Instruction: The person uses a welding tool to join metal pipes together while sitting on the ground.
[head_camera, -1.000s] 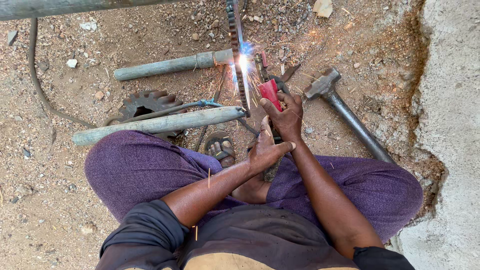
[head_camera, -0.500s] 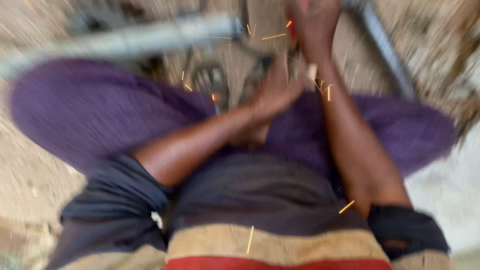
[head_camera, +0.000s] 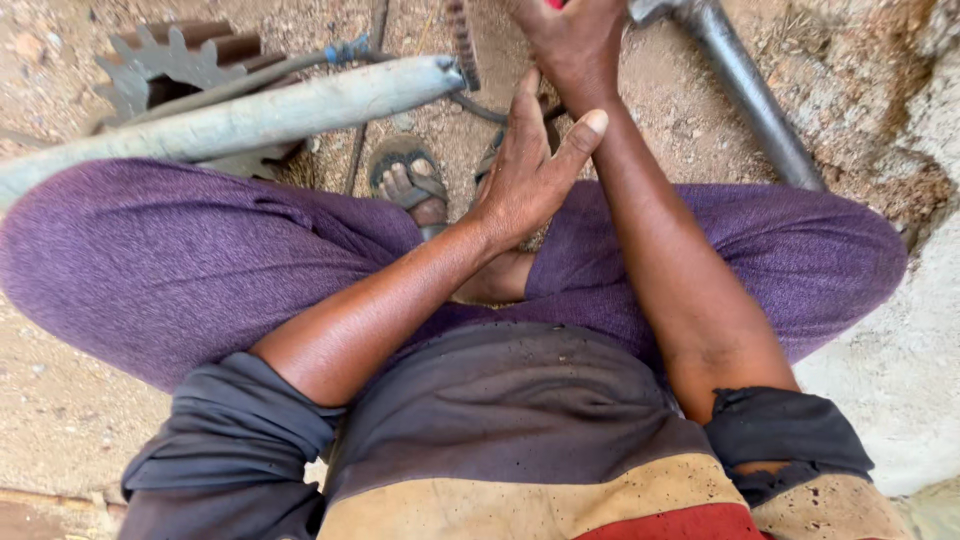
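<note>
View dropped closer – sparks gone | left hand (head_camera: 527, 170) braces right wrist (head_camera: 600, 110)

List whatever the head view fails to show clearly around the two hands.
- Red item under the right hand: cut off by the top edge, kind unclear.
- Right-hand fingers: beyond the top edge.
- Hammer head: cropped at the top.
- Toothed strip: upper part out of frame.
- Left hand palm: faces away.

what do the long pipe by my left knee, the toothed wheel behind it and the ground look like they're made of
The long pipe looks like metal with dull pale grey paint or coating, scuffed and dusty. The toothed wheel seems to be steel or iron, brown with rust, its cut teeth plain along the rim. The ground is bare, dry, sandy earth scattered with small stones.
</note>
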